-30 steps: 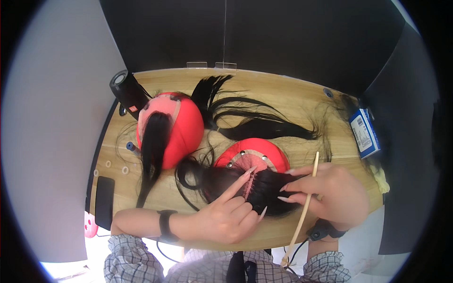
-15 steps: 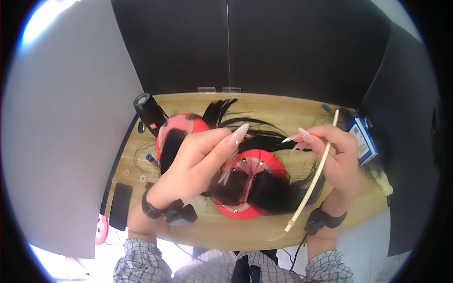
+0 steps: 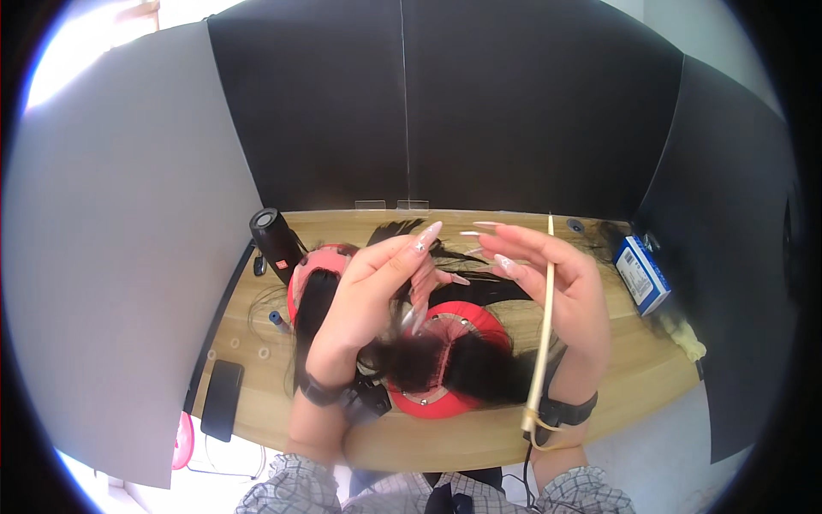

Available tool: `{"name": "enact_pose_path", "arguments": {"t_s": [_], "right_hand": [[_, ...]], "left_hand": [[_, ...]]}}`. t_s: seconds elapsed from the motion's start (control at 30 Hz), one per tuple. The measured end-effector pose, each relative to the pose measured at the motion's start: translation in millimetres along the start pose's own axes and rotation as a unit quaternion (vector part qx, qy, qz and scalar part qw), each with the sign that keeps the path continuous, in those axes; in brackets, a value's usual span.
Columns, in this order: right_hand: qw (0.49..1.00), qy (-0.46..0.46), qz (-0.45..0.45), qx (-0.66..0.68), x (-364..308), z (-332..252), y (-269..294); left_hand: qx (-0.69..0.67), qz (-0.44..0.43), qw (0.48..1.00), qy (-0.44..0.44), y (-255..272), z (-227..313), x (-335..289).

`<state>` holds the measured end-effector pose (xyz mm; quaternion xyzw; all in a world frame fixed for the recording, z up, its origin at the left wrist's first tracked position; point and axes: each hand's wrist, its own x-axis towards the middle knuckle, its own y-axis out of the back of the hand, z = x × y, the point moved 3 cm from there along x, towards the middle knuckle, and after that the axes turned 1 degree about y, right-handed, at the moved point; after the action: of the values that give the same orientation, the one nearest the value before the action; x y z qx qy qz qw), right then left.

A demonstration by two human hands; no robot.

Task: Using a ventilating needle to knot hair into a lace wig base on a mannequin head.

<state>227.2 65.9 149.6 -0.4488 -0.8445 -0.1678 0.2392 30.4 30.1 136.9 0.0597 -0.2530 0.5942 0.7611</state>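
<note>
My left hand [image 3: 355, 295] is raised over the near head form, its fingers curled in and thumb extended; whatever it grips, if anything, is too fine to make out. Facing it, my right hand [image 3: 569, 295] has its fingers stretched toward the left. A thin pale stick [image 3: 542, 343] lies in the crook of its thumb, with a yellowish band near its lower end. Below sits a red head form [image 3: 441, 409] wearing a pink net cap, with black hair [image 3: 488, 368] parted down the middle. Another red form [image 3: 325, 259] with black hair is partly hidden behind my left hand.
A black cylindrical speaker [image 3: 276, 244] stands at the far left, near a small blue tube [image 3: 278, 321] and several pale rings [image 3: 264, 352]. A black phone-like slab [image 3: 223, 398] lies at the left edge. Rightward are a blue-white box [image 3: 642, 276] and dark panels.
My hands have come closer together, the right moving left with the stick, which now stands more upright. The view has tilted up, so the table appears lower.
</note>
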Motion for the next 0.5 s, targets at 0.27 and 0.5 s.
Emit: {"name": "enact_pose_path", "arguments": {"t_s": [0.27, 0.5], "right_hand": [[0.996, -0.070, -0.049, -0.030, 6, 21, -19], [0.998, -0.055, -0.035, -0.009, 5, 22, -21]], "left_hand": [[0.002, -0.014, 1.000, 0.005, 11, -3, -1], [0.022, -0.008, 0.999, 0.049, 4, -4, -4]]}}
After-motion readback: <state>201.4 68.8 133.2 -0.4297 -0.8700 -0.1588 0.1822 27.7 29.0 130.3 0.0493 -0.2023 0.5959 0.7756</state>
